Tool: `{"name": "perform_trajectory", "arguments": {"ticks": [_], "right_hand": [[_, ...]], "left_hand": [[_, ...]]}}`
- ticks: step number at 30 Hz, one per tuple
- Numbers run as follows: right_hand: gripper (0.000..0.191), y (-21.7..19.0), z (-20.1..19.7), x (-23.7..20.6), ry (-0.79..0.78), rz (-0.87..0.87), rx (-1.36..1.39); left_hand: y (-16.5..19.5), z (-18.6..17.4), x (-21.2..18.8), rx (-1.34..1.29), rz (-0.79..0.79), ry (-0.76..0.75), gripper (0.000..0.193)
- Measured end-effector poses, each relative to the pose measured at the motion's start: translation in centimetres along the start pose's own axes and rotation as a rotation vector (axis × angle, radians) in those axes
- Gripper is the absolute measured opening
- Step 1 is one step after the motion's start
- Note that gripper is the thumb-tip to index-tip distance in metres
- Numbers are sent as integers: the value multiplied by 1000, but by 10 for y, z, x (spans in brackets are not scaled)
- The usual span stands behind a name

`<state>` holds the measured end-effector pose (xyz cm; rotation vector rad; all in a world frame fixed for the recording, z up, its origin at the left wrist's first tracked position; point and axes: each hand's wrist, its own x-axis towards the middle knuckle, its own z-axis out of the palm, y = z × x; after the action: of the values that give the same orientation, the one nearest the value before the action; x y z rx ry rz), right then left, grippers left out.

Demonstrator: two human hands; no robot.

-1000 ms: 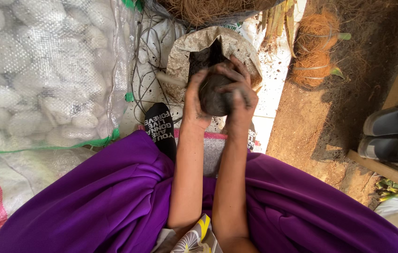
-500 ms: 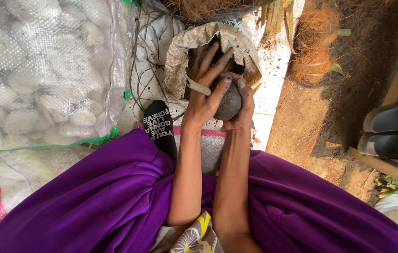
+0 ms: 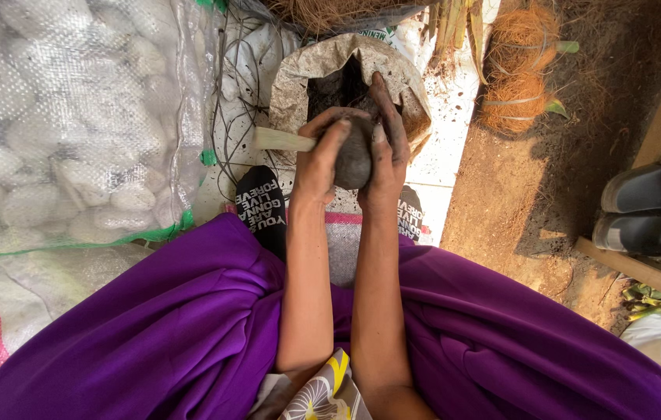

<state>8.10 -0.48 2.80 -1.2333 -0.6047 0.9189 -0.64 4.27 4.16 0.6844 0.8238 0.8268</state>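
A wide purple skirt (image 3: 151,334) fills the lower view; to its upper left lies a clear woven sack of pale rounded lumps (image 3: 58,117); ahead sits an open sack of dark soil (image 3: 299,74); grey sandals (image 3: 649,206) rest at far right; the left hand (image 3: 321,159) and right hand (image 3: 385,148) are pressed together around a dark soil ball (image 3: 355,159), held just over the sack's mouth; a pale stick (image 3: 280,140) juts left from the left hand's grip.

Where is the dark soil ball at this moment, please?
In the head view, the soil ball sits centre frame, cupped between the left hand and right hand, just in front of the open sack of dark soil.
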Motion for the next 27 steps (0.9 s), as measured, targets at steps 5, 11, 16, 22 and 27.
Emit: {"name": "perform_trajectory", "arguments": {"ticks": [5, 11, 16, 22, 27], "right_hand": [[87, 19, -20, -2, -63, 302, 602], [48, 37, -37, -3, -39, 353, 357], [32, 21, -25, -5, 31, 75, 185], [37, 4, -6, -3, 5, -174, -41], [69, 5, -9, 1, 36, 205, 365]], "left_hand": [[9, 8, -3, 890, 536, 33, 49], [8, 17, -2, 746, 632, 163, 61], [1, 12, 2, 176, 215, 206, 51], [-3, 9, -1, -357, 24, 52, 32], [0, 10, -1, 235, 277, 4, 27]]}}
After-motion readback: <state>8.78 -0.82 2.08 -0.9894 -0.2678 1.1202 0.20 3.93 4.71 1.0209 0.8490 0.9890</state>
